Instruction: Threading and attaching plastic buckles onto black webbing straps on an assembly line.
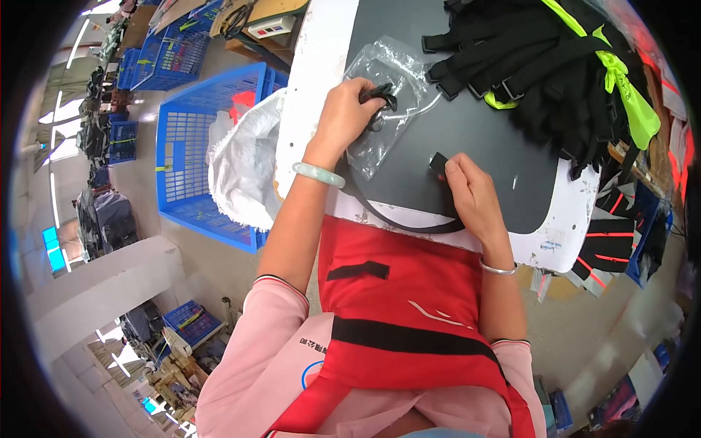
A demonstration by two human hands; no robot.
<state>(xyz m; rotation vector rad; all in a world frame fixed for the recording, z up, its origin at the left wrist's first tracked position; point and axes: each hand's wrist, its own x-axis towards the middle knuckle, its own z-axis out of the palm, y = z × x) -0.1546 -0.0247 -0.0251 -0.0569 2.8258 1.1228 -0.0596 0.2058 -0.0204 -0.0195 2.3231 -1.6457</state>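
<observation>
Small black plastic pieces (378, 97) jut rightward from my left hand (348, 109). A long, flat, black fabric strap (398, 221) curves below my grips, its end poking leftward from my right hand (473, 191). A crumpled clear plastic bag (371, 152) lies beside my left grip.

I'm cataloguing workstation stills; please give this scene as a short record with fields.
Left hand: pinches small black item, at clear plastic bag
Right hand: pinches black strap end
Surface: dark mat on white table
Near table edge: curved black strap
Table's far right: buckled black straps, yellow-green band
Left of table: blue crate, white sack
</observation>
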